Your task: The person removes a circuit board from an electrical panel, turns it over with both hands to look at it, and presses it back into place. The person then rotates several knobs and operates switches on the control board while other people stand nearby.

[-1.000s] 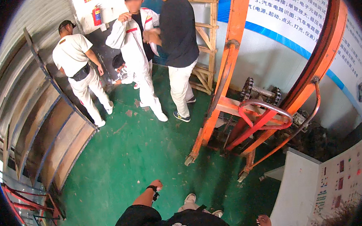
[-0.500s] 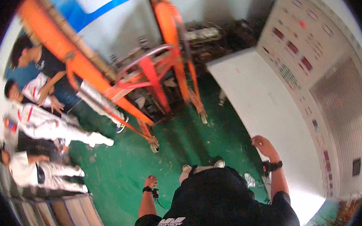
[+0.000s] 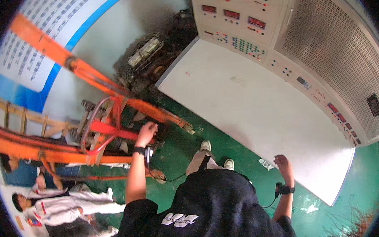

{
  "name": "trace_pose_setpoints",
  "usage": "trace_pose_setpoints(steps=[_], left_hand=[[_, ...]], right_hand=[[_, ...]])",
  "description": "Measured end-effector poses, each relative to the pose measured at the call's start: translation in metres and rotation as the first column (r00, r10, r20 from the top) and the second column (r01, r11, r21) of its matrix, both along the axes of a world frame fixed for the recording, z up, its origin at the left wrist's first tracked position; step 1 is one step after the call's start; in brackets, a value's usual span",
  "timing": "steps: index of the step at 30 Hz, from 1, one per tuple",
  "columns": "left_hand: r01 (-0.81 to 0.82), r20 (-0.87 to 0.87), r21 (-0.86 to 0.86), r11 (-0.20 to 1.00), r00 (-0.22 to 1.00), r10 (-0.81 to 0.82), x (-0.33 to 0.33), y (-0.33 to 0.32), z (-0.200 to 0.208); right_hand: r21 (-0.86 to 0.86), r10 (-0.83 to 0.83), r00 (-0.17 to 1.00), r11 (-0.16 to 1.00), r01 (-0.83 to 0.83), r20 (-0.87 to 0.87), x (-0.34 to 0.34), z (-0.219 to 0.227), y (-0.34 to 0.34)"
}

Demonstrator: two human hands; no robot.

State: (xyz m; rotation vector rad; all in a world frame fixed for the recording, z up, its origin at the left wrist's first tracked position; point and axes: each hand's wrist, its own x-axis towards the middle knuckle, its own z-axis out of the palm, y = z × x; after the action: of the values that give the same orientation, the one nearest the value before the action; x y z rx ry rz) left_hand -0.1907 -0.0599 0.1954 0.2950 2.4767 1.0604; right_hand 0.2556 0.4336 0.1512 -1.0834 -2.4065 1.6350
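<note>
My left hand (image 3: 147,133) is held out in front of my body with its fingers loosely bent and nothing seen in it. Behind and beneath it in the picture stands an orange engine hoist (image 3: 105,86) with a red bar (image 3: 114,131); I cannot make out any contact. On the other side, my right hand (image 3: 283,165) hovers by the near edge of a white bench top (image 3: 240,98), fingers slightly curled and apart, holding nothing I can see. Each wrist wears a black strap with a small device and a cable.
A tall control panel (image 3: 253,32) with displays, coloured sockets and perforated metal rises behind the bench. Dark machinery (image 3: 148,53) sits against the wall. Several people, one a person in white (image 3: 56,209), are at the lower left. A crumpled white scrap (image 3: 265,164) lies on the green floor.
My view has turned right, so the bench and panel now fill more of it and the hoist has shifted left. My left arm has risen forward; my right hand appears lower, nearer my body.
</note>
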Motion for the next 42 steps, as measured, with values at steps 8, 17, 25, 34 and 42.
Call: trace_pose_setpoints(steps=[8,17,25,34,42], left_hand=[[0.392,-0.326,-0.054,0.918,0.862,-0.387,-0.219,0.215,0.115],[0.649,-0.675,0.160,0.743,0.621,-0.397,-0.345,0.399,0.310],[0.572,-0.699,-0.140,0.808,0.520,-0.490,-0.444,0.521,0.320],[0.553,-0.707,-0.290,0.781,0.427,-0.564,-0.467,0.569,0.310],[0.425,-0.772,-0.351,0.835,0.373,-0.515,-0.446,0.583,0.291]], right_hand=[[-0.050,-0.421,0.900,0.902,0.428,0.116,0.063,-0.024,-0.045],[-0.339,-0.711,0.486,0.354,0.872,0.508,0.055,-0.043,-0.194],[-0.316,-0.726,0.183,-0.049,0.948,0.663,0.021,-0.068,-0.375],[-0.226,-0.724,-0.009,-0.227,0.947,0.690,-0.056,-0.019,-0.416],[-0.158,-0.794,0.101,0.007,0.987,0.599,-0.034,-0.076,-0.395]])
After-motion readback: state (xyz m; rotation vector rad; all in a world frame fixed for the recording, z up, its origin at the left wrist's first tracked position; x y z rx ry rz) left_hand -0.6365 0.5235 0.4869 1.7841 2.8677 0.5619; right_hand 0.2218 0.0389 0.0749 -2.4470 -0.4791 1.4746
